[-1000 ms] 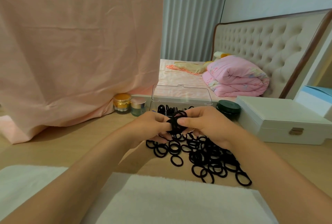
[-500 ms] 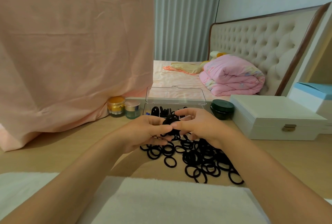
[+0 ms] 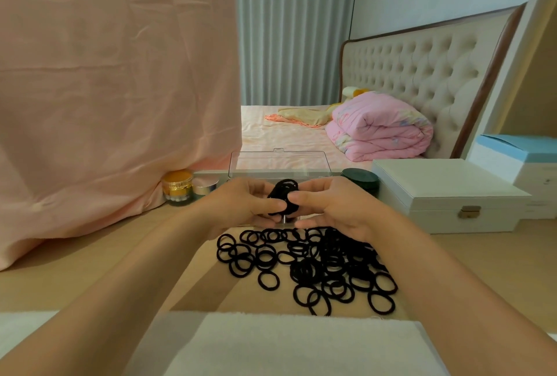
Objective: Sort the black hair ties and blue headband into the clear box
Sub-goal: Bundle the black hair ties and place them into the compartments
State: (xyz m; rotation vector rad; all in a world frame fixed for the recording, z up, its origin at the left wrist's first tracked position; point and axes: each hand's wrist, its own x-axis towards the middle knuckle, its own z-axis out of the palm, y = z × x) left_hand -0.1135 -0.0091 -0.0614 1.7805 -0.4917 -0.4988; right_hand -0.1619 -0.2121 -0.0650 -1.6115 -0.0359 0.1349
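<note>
Head view: centre frame, the left hand [image 3: 241, 206] and right hand [image 3: 334, 209] both pinch a bunch of black elastic hair ties [image 3: 284, 194], just before the clear plastic box [image 3: 280, 164], its lid raised; loose black ties [image 3: 316, 264] sprawl on the wooden table [image 3: 105, 264] below.

We can read no text, number or brand anywhere. The gold jar [image 3: 177, 188] at centre left has a band with print too small for us to make out. The white box with the blue lid [image 3: 532, 172] at the right edge shows faint marks on its side, also illegible to us.
</note>
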